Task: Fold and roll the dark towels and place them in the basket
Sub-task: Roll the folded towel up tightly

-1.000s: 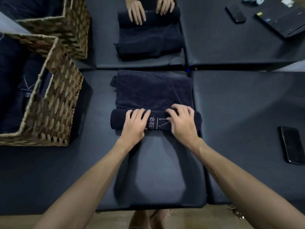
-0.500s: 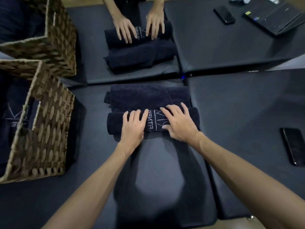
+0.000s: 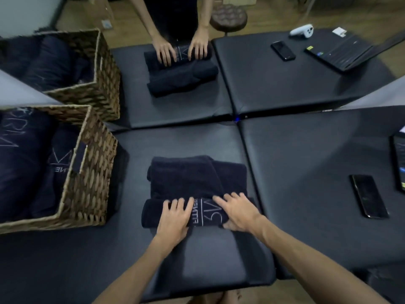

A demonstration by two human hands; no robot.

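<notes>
Dark towel (image 3: pixel 192 178) half rolled; my left hand (image 3: pixel 175 218) and right hand (image 3: pixel 238 212) press flat, fingers spread. Uneven pressure could skew the roll.

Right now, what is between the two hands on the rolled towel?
In the head view, between the left hand and right hand lies only the rolled towel itself, showing its pale printed lettering.

Black smartphone (image 3: pixel 368 195) laid on dark padded table (image 3: pixel 306 154), second black phone (image 3: pixel 283 50), open black laptop (image 3: pixel 346 54), white controller (image 3: pixel 302 30), brown tufted stool (image 3: pixel 228 16) seen beyond.
</notes>
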